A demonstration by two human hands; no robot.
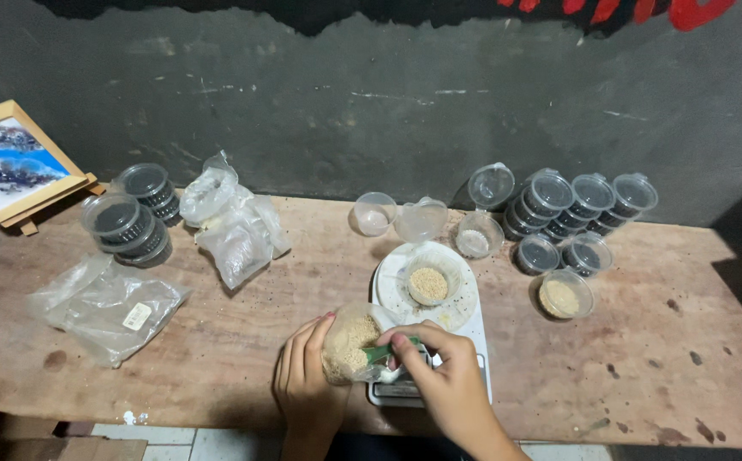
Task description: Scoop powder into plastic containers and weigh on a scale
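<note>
Fingers of the left hand (304, 376) curled around a clear plastic bag of pale grain (349, 346), holding it just in front of the white kitchen scale (473, 329), as seen from the head camera. Fingers of the right hand (443, 376) pinched a small green scoop (379, 353) whose bowl sat inside the bag's mouth. On the scale's round platform stood a small clear cup (429, 280) partly filled with the same pale grain. Right of the scale, another small cup (564, 294) held a similar fill, lidless. Behind the scale, three clear cups (375, 213) stood with their hinged lids open; what lay in them was hard to tell. Farther right behind the scale, stacks of lidded cups with dark contents (576, 209) stood against the grey wall (345, 111). Left of the scale, crumpled plastic bags (230, 222) and two more stacks of dark-filled cups (132, 213) lay on the worn wooden table (644, 376), with a flat bag (106, 307) nearer the edge.
</note>
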